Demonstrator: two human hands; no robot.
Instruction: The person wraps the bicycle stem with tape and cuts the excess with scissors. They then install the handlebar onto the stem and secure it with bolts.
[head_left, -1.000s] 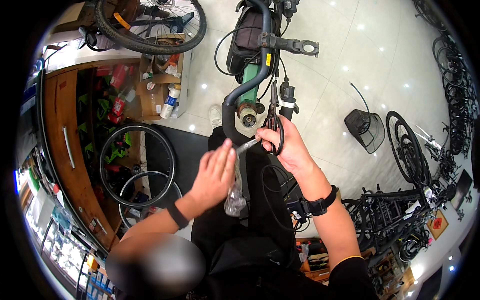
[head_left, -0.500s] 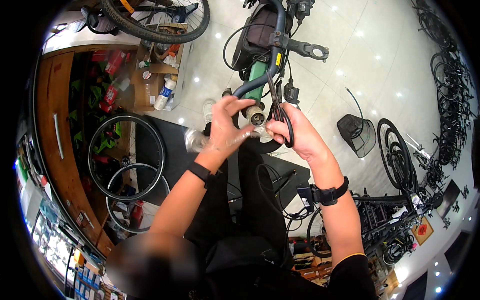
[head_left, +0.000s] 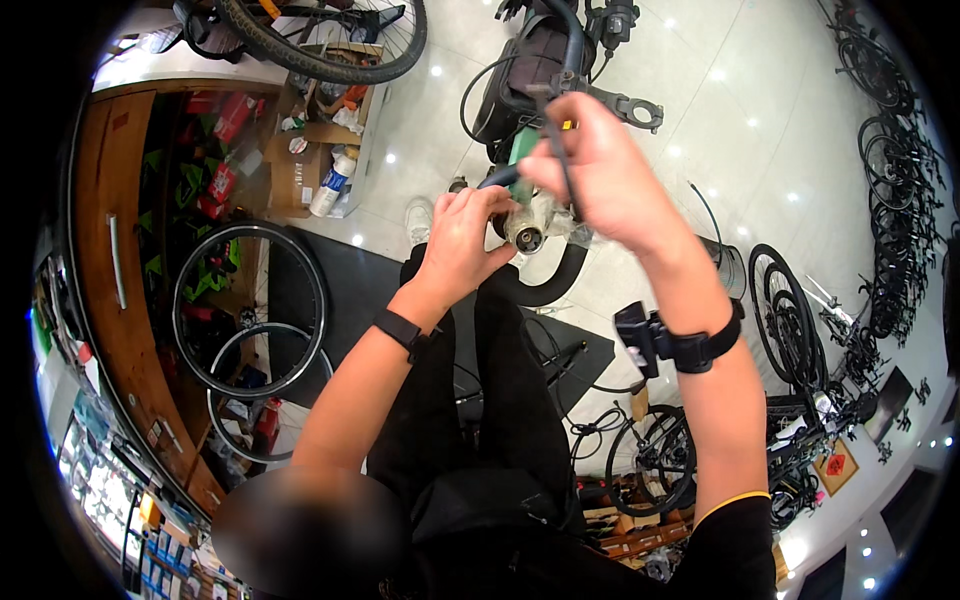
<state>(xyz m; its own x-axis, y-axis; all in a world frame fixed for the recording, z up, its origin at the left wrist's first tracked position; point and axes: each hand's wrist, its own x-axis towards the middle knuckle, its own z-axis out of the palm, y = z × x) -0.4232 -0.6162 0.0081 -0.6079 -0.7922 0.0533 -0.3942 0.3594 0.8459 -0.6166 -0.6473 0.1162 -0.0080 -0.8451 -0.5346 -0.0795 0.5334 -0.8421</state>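
My left hand is closed on the round metal end of the bike's green tube, with clear plastic film around it. Above and right of that, my right hand is closed on dark scissors, blurred by motion, with their blades pointing up the frame. A curved black handlebar bends below the tube end, and a dark bag sits farther up the bike.
Loose wheels lean by a wooden cabinet on the left, below a cardboard box. A dark mat lies underfoot on the tiled floor. Bicycles line the right side, and another wheel is at top left.
My left hand has risen from the dangling plastic onto the tube end, where film now sits. My right hand, holding the scissors, has moved up and across above the tube.
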